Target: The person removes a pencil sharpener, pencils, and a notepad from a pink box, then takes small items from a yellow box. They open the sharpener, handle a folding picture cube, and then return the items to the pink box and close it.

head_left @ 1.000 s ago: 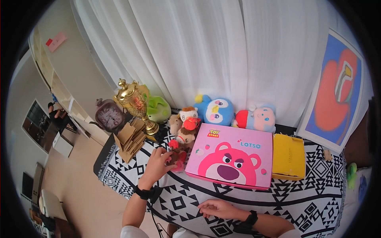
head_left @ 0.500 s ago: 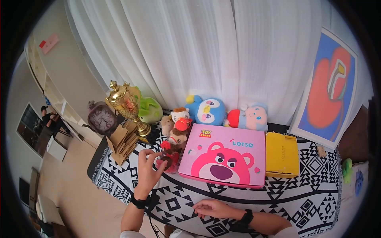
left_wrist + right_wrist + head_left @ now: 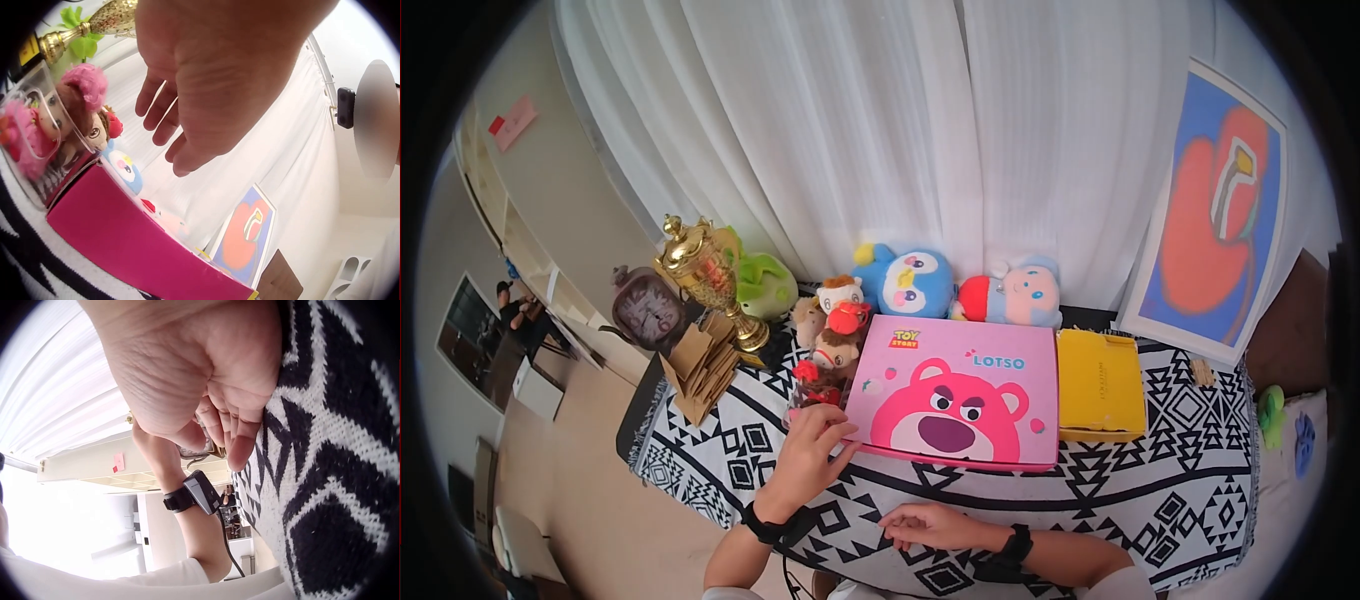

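Observation:
My left hand (image 3: pixel 805 455) hovers at the front left corner of a pink Lotso gift box (image 3: pixel 960 385), fingers loosely bent and nothing in them. Beside that corner stands a doll (image 3: pixel 53 119) with pink fluffy hair in a clear plastic case (image 3: pixel 37 94); in the head view the hand partly hides it. The left wrist view has the fingers above the pink box's side. Low over the front of the patterned cloth, my right hand (image 3: pixel 930 525) lies relaxed and holds nothing, its fingers slightly curled.
Small plush horses (image 3: pixel 838 325) crowd the pink box's left side, with a gold trophy (image 3: pixel 705 280) and folded cardboard (image 3: pixel 700 370) farther left. Behind sit a blue penguin plush (image 3: pixel 915 283) and another plush (image 3: pixel 1025 292). A yellow box (image 3: pixel 1098 385) adjoins on the right.
The left hand has come from the cased doll toward me and right, to the pink box's corner. The right hand stays about where it was; the head view has shifted slightly.

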